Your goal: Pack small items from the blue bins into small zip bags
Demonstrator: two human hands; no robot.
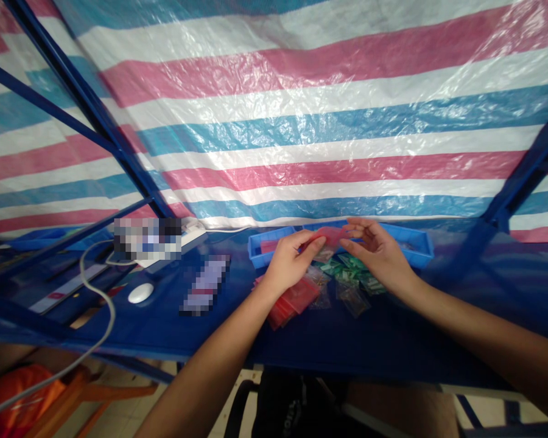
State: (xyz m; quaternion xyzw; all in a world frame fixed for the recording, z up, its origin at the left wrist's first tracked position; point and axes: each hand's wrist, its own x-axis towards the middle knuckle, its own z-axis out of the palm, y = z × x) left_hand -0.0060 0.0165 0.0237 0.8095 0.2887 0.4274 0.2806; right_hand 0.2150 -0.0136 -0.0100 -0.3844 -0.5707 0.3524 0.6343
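A small translucent red plastic bag [331,236] is held up over the table. My left hand [292,258] pinches its left side between thumb and fingers. At the bag's right edge, my right hand [381,252] has its thumb and fingertips closed around the plastic. Below my left hand lies a pile of flat red plastic bags [295,301]. Green packets [349,271] are heaped under the held bag, and a clear packet [352,298] with small dark contents lies in front of them. What the held bag contains is too blurred to make out.
Blue plastic bins [411,246] stand behind my hands. To the left are a white mouse-shaped object [140,292], a pixelated phone-like object [205,286] and a pale cable [112,307]. Blue metal frame bars [119,146] and a striped plastic sheet [324,121] enclose the table [374,347].
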